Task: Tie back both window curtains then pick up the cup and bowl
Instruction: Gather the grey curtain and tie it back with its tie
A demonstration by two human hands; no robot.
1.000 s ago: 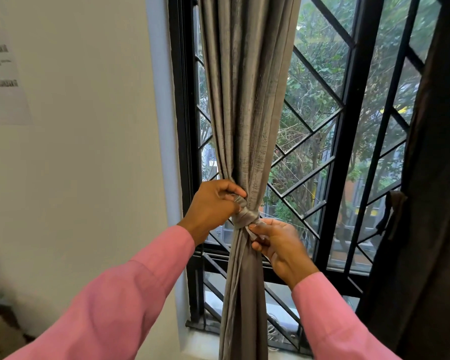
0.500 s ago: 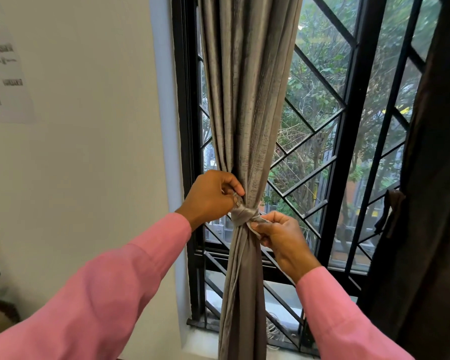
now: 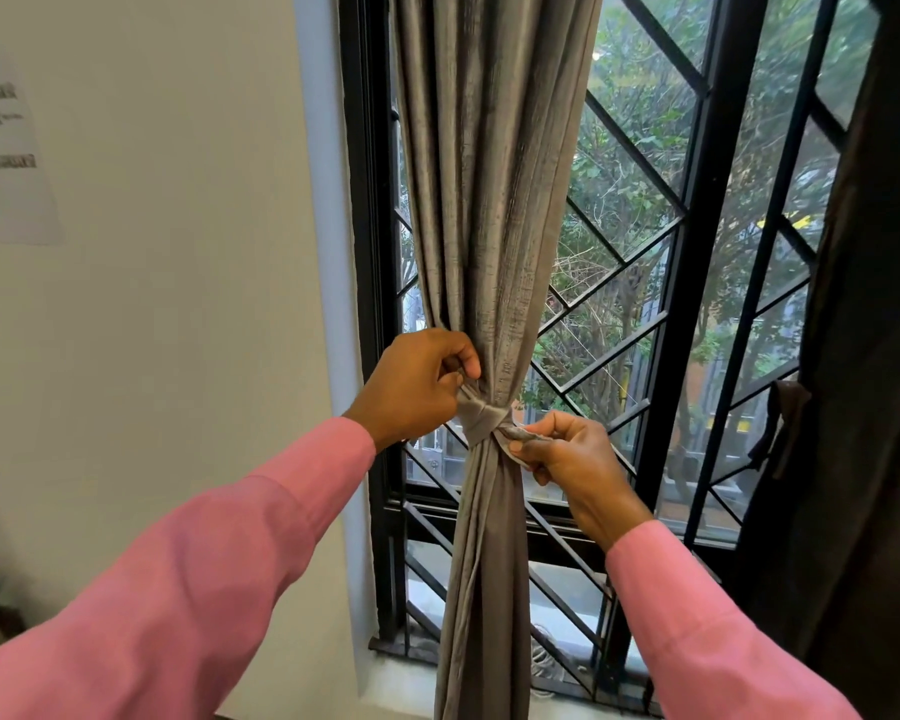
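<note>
Grey curtain (image 3: pixel 489 200) hung at frame centre, gathered by a matching tie-back band (image 3: pixel 481 415). Band's 9 o'clock end is pinched by the left hand (image 3: pixel 417 387); its 3 o'clock end is clamped in the right hand (image 3: pixel 567 454). Dark curtain (image 3: pixel 874 356) seen at 3 o'clock.

Home room, curtain (image 3: pixel 489 200), grilled window (image 3: pixel 697 252)

dark curtain (image 3: pixel 863 356): cut off right | wall paper (image 3: pixel 9 158): print blurred
</note>
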